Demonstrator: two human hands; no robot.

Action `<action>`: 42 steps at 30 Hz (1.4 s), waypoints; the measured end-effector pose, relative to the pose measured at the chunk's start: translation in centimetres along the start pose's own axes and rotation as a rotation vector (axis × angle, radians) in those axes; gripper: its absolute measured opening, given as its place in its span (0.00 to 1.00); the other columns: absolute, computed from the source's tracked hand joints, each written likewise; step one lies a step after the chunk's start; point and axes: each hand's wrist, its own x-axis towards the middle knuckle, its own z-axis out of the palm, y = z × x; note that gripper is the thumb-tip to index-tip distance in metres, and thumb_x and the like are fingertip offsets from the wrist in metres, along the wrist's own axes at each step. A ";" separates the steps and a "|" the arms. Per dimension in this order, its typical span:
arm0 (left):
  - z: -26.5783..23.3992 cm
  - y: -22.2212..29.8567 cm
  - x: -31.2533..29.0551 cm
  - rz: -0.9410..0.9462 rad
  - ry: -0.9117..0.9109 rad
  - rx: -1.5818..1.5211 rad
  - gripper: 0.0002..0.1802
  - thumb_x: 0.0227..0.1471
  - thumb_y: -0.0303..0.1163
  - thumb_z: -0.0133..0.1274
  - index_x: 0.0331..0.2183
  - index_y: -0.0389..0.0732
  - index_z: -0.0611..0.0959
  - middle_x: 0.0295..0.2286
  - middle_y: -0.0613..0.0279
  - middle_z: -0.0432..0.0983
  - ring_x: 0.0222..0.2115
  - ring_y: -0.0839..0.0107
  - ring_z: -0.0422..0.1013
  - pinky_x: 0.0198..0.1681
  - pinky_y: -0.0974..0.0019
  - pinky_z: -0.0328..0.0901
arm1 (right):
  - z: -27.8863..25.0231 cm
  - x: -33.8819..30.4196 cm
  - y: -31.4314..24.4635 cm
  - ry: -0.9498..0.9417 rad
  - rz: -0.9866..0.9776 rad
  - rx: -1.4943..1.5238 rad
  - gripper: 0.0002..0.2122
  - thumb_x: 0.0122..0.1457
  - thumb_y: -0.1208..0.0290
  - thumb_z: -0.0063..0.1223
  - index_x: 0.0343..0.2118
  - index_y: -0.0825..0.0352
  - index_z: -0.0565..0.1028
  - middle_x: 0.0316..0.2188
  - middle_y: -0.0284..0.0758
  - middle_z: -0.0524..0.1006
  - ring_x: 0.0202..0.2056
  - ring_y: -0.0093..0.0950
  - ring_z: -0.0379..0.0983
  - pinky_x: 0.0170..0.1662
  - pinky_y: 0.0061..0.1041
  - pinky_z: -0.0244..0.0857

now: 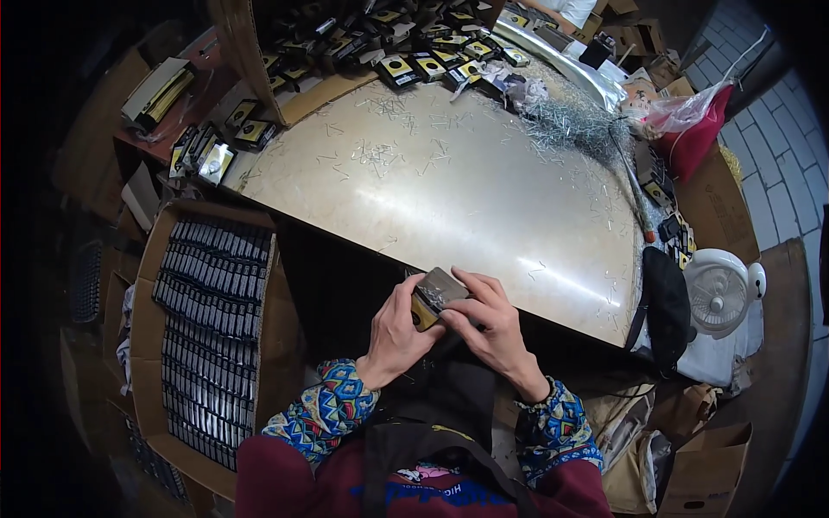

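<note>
My left hand [397,335] is closed around a small black and yellow box [423,314], held tilted over my lap just off the table's near edge. Above the box's mouth is a flat grey piece [442,282], perhaps a scoop or a flap; I cannot tell which. Thin shiny metal pins [438,300] lie between it and the box. My right hand [492,326] grips the grey piece along its right side, the thumb pressed near the box's opening. Loose bent pins [377,155] are scattered over the metal-topped table [484,207].
Left of me stands a carton [148,380] packed with rows of small boxes. More black and yellow boxes [397,71] pile up at the back. A heap of pins [570,125] lies far right, near a red bag [704,134]. A white fan [717,293] stands right. Another person's sleeve [574,10] shows behind.
</note>
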 end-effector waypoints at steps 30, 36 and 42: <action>0.8 0.5 -0.3 0.037 0.029 0.135 0.31 0.43 0.29 0.62 0.47 0.34 0.65 0.35 0.47 0.69 0.35 0.45 0.71 0.34 0.53 0.68 | 4.4 -0.6 -2.1 0.309 0.366 0.272 0.11 0.55 0.80 0.59 0.42 0.72 0.80 0.34 0.36 0.82 0.34 0.16 0.76 0.38 0.14 0.70; 0.7 0.9 -0.1 -0.135 -0.065 0.078 0.29 0.45 0.27 0.60 0.47 0.34 0.63 0.38 0.42 0.68 0.38 0.42 0.70 0.36 0.52 0.67 | 4.0 -0.7 -1.9 0.241 0.459 0.388 0.10 0.54 0.80 0.60 0.41 0.72 0.80 0.33 0.38 0.82 0.32 0.18 0.78 0.35 0.15 0.71; 1.2 0.6 -0.7 -0.089 -0.034 0.097 0.31 0.44 0.28 0.61 0.48 0.33 0.63 0.38 0.42 0.68 0.37 0.41 0.69 0.37 0.52 0.67 | 4.7 -1.0 -1.5 0.347 0.329 0.229 0.08 0.54 0.80 0.60 0.38 0.72 0.80 0.31 0.41 0.82 0.30 0.20 0.79 0.31 0.17 0.71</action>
